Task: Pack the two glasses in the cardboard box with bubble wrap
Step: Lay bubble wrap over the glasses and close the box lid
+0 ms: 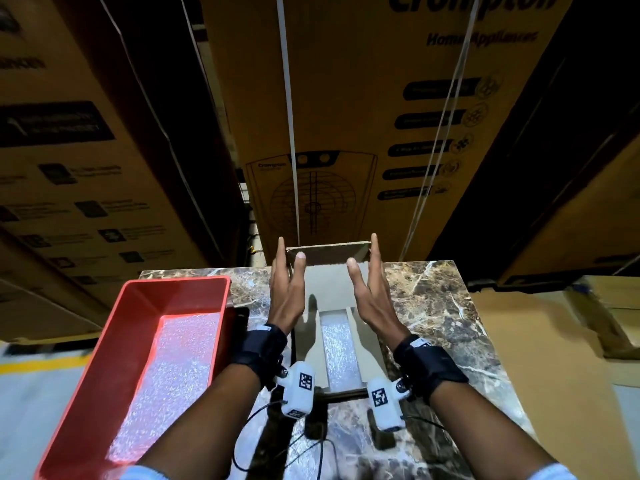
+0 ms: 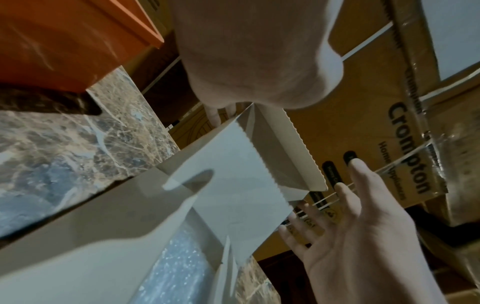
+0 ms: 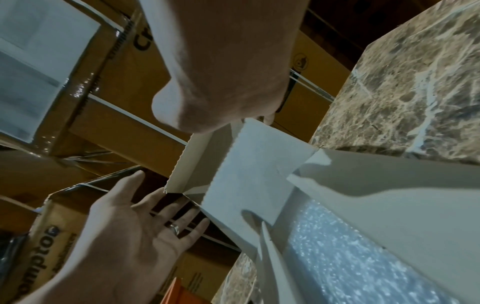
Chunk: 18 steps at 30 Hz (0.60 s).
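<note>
The cardboard box (image 1: 329, 282) lies open on the middle of the marble table (image 1: 433, 306), its lid stretched away from me with the end flap raised. Bubble wrap (image 1: 339, 348) shows in the box's narrow opening; no glass can be seen. My left hand (image 1: 289, 271) is at the lid's far left edge and my right hand (image 1: 367, 271) at its far right edge. The fingers of both are straight, thumbs over the lid's inner face. In the wrist views the right hand (image 2: 358, 216) and the left hand (image 3: 135, 222) show spread fingers beside the flap corners.
A red tray (image 1: 180, 280) holding a sheet of bubble wrap (image 1: 173, 375) stands on the table's left side. Tall strapped cartons (image 1: 346, 116) rise just behind the table. Flat cardboard (image 1: 519, 341) lies to the right. Cables (image 1: 311, 445) trail over the near edge.
</note>
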### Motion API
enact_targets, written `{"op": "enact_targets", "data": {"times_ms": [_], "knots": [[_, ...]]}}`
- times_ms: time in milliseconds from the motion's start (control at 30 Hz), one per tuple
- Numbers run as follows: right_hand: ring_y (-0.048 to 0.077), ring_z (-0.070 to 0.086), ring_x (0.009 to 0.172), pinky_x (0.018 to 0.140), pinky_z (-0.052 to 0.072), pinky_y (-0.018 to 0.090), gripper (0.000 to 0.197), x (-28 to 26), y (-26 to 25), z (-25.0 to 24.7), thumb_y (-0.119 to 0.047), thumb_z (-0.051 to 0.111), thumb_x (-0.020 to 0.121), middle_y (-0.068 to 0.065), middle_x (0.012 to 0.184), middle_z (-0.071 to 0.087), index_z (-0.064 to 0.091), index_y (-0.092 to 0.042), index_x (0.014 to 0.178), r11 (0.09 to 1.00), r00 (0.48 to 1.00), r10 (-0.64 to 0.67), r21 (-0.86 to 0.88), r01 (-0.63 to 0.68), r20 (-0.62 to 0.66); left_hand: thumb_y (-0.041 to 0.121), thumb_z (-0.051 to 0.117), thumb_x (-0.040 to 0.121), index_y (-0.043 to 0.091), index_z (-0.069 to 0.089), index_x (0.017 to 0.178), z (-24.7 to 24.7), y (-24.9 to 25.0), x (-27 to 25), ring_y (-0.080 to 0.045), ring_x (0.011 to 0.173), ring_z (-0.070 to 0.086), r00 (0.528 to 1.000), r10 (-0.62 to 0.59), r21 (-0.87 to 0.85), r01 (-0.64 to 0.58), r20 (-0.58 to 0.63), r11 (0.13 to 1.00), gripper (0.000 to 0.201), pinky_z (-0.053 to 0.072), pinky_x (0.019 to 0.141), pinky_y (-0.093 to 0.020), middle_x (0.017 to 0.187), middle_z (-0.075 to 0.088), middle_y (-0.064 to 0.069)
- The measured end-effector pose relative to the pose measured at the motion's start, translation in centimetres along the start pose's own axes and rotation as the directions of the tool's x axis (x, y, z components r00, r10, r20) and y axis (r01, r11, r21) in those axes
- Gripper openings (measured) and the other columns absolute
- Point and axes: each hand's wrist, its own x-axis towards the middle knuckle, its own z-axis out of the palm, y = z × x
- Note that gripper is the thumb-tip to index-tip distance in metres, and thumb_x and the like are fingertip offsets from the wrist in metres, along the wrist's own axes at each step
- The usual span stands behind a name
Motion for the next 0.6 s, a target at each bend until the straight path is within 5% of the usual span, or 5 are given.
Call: {"op": "enact_targets", "data": {"times_ms": [167,267,333,433,600], "knots": [[0.004,0.034,0.139,0.107,0.032,0.03,0.056,-1.1,-0.6,-0.4,-0.062,0.032,0.102,-0.009,0.162,0.024,0.019,-0.055,0.156,0.995,0.994,-0.074,-0.072,0.069,-0.075,0.042,0.049,0.107,0.022,0.052,0.148,-0.7,-0.1,-0.9,0.003,0.133,0.044,0.995,0.052,-0.028,-0.054,-0.088,0.998,0.045,0.035,0.116,-0.032,0.148,0.05,0.005],[-0.01,0.043,0.121,0.093,0.036,0.006,0.048,-2.5,-0.1,-1.0,-0.058,0.032,0.104,-0.007,0.144,0.037,0.046,-0.046,0.148,0.989,0.984,-0.121,-0.101,0.108,-0.133,0.032,0.057,0.105,0.022,0.063,0.136,-1.4,-0.5,-2.3,0.025,0.12,0.041,0.993,0.092,-0.027,-0.094,-0.075,0.995,0.032,0.039,0.104,-0.02,0.13,0.054,0.019],[-0.015,0.041,0.12,0.088,0.034,-0.002,0.037,-3.2,0.2,-1.6,-0.044,0.041,0.108,-0.002,0.137,0.043,0.06,-0.036,0.138,0.986,0.976,-0.143,-0.113,0.126,-0.162,0.031,0.059,0.103,0.023,0.065,0.132,-1.8,-0.6,-3.3,0.02,0.123,0.043,0.99,0.126,-0.015,-0.127,-0.066,0.992,0.031,0.04,0.099,-0.013,0.131,0.055,0.018],[-0.009,0.046,0.118,0.091,0.037,-0.001,0.025,-4.4,0.2,-2.5,-0.022,0.061,0.102,-0.001,0.128,0.051,0.068,-0.024,0.126,0.974,0.971,-0.181,-0.162,0.156,-0.156,0.013,0.064,0.098,0.022,0.066,0.126,-2.5,-0.6,-5.0,0.0,0.121,0.055,0.982,0.183,0.017,-0.182,-0.043,0.983,0.03,0.046,0.09,-0.007,0.128,0.06,0.007],[-0.002,0.055,0.118,0.104,0.044,0.018,0.031,-6.2,1.3,-4.5,-0.014,0.075,0.089,-0.01,0.122,0.063,0.067,-0.022,0.118,0.923,0.954,-0.3,-0.26,0.285,-0.021,0.004,0.073,0.085,0.016,0.069,0.118,-3.6,-1.3,-7.5,0.002,0.112,0.055,0.941,0.322,0.207,-0.337,0.105,0.918,0.036,0.041,0.093,-0.006,0.115,0.063,0.002]]}}
